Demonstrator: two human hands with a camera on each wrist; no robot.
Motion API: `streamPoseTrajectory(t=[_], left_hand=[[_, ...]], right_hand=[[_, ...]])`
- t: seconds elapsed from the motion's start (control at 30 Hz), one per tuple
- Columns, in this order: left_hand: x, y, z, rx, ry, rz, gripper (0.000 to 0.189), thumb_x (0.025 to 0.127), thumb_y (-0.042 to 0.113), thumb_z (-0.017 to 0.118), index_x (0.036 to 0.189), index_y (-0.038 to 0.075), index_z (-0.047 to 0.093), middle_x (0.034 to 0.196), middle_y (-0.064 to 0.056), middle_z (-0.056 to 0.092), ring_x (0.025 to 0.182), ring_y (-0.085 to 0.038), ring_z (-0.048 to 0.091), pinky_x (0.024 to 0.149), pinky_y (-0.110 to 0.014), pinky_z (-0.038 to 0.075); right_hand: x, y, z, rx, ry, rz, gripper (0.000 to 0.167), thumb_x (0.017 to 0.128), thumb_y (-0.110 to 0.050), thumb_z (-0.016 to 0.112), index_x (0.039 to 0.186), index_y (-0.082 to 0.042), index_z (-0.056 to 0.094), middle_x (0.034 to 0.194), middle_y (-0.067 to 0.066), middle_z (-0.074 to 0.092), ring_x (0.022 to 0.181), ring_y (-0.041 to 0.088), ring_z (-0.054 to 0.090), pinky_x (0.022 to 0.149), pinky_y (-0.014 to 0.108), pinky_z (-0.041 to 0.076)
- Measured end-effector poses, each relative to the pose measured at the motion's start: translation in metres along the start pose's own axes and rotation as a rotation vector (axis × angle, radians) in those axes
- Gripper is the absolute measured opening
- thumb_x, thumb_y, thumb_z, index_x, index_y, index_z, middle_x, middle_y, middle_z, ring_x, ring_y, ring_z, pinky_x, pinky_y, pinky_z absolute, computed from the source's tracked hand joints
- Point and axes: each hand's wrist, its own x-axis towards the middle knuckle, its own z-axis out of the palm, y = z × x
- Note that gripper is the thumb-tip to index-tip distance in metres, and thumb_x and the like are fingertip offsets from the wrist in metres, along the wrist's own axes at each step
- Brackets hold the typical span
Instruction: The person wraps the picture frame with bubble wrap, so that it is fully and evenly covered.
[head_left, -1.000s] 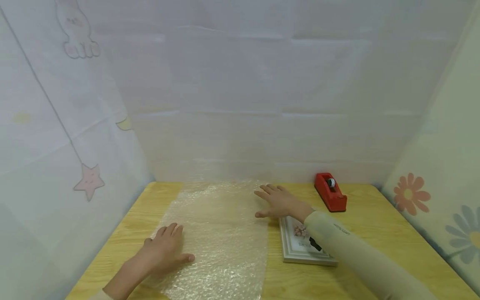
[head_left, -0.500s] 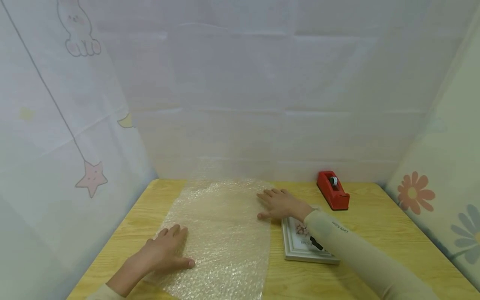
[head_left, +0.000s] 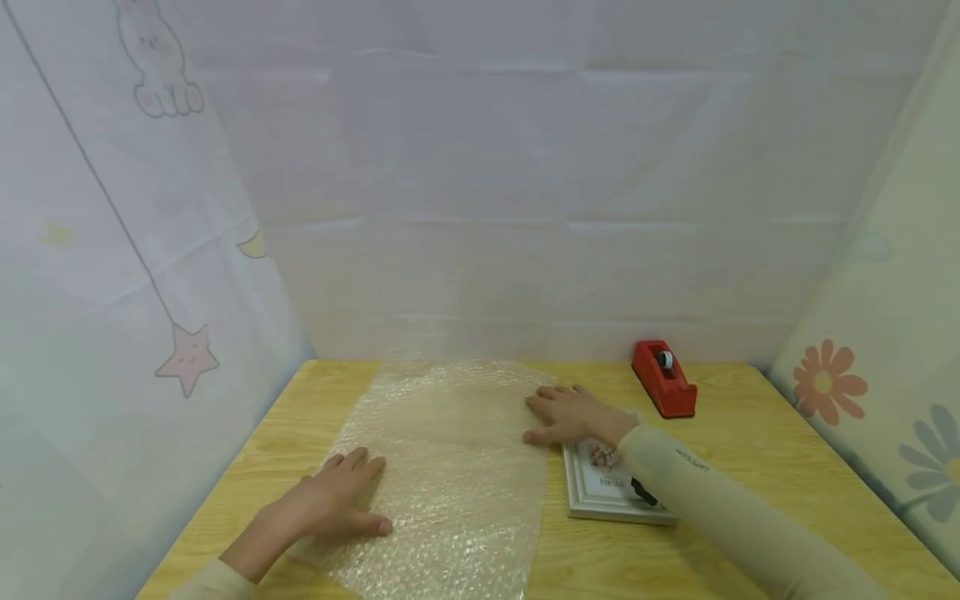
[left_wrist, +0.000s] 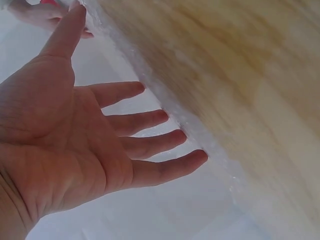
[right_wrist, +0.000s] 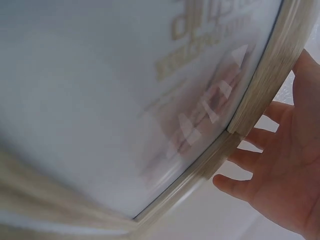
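Note:
A sheet of clear bubble wrap (head_left: pixel 450 475) lies spread over the left and middle of the wooden table. My left hand (head_left: pixel 341 496) rests on its left side, fingers spread and thumb stretched inward. In the left wrist view, the fingertips of the left hand (left_wrist: pixel 75 135) reach the wrap (left_wrist: pixel 159 92). At the wrap's far right edge, my right hand (head_left: pixel 573 414) touches it with extended fingers. Beneath my right wrist lies a pale picture frame (head_left: pixel 585 492), partly hidden by the sleeve. The right wrist view shows the frame's moulding (right_wrist: pixel 267 80) close beside the right hand (right_wrist: pixel 285 160).
A red tape dispenser (head_left: pixel 663 383) stands at the back right of the wooden table (head_left: pixel 780 500). Pale cloth with printed figures hangs on the left and right, and a plain whitish sheet (head_left: pixel 465 167) hangs behind. A dark object (head_left: pixel 643 492) shows at my right sleeve.
Both hands have shifted slightly to the right, and the bubble wrap's right edge has slid a little toward the picture frame. The frame and tape dispenser stay put.

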Motion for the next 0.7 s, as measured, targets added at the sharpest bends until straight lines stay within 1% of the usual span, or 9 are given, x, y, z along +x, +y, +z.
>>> streamPoseTrajectory(t=[0.17, 0.33, 0.43, 0.53, 0.6, 0.7], left_hand=[[0.001, 0.007, -0.002, -0.005, -0.013, 0.029, 0.100, 0.081, 0.067, 0.074, 0.152, 0.002, 0.044, 0.153, -0.033, 0.034, 0.132, -0.065, 0.032, 0.085, -0.084, 0.034], [0.000, 0.012, -0.002, 0.001, -0.002, 0.088, 0.101, 0.081, 0.067, 0.075, 0.150, 0.000, 0.045, 0.152, -0.034, 0.035, 0.130, -0.065, 0.033, 0.086, -0.079, 0.039], [0.003, 0.013, -0.004, 0.007, -0.011, 0.115, 0.100, 0.083, 0.067, 0.073, 0.151, 0.000, 0.044, 0.153, -0.033, 0.033, 0.132, -0.064, 0.033, 0.087, -0.076, 0.042], [0.008, 0.014, -0.006, 0.003, -0.031, 0.123, 0.099, 0.084, 0.066, 0.072, 0.153, 0.002, 0.042, 0.156, -0.031, 0.031, 0.135, -0.062, 0.030, 0.090, -0.076, 0.040], [0.011, 0.015, -0.007, -0.008, -0.044, 0.123, 0.099, 0.083, 0.066, 0.073, 0.154, 0.003, 0.042, 0.157, -0.031, 0.029, 0.137, -0.062, 0.028, 0.093, -0.078, 0.037], [0.012, 0.018, -0.007, -0.028, -0.072, 0.123, 0.100, 0.083, 0.065, 0.074, 0.155, 0.004, 0.040, 0.158, -0.031, 0.028, 0.138, -0.063, 0.025, 0.095, -0.079, 0.034]], right_hand=[[-0.012, 0.003, -0.002, -0.021, -0.011, 0.021, 0.088, 0.095, -0.075, 0.046, 0.158, -0.015, 0.040, 0.160, 0.016, 0.034, 0.146, 0.042, 0.029, 0.113, 0.067, 0.018], [-0.026, 0.003, -0.003, -0.027, 0.003, 0.024, 0.085, 0.095, -0.073, 0.048, 0.156, -0.014, 0.043, 0.158, 0.018, 0.037, 0.144, 0.043, 0.033, 0.111, 0.069, 0.021], [-0.035, 0.004, -0.004, -0.023, 0.014, 0.033, 0.084, 0.096, -0.072, 0.049, 0.155, -0.013, 0.044, 0.157, 0.019, 0.038, 0.142, 0.043, 0.035, 0.110, 0.069, 0.024], [-0.043, 0.007, -0.003, -0.028, 0.021, 0.051, 0.083, 0.095, -0.073, 0.049, 0.155, -0.014, 0.045, 0.156, 0.019, 0.039, 0.141, 0.043, 0.036, 0.109, 0.068, 0.026], [-0.049, 0.009, -0.002, -0.025, 0.015, 0.061, 0.083, 0.095, -0.073, 0.049, 0.155, -0.014, 0.045, 0.156, 0.018, 0.039, 0.142, 0.042, 0.036, 0.109, 0.068, 0.026], [-0.057, 0.010, 0.000, -0.016, -0.006, 0.070, 0.084, 0.095, -0.073, 0.049, 0.155, -0.015, 0.045, 0.156, 0.017, 0.039, 0.143, 0.041, 0.035, 0.110, 0.068, 0.026]])
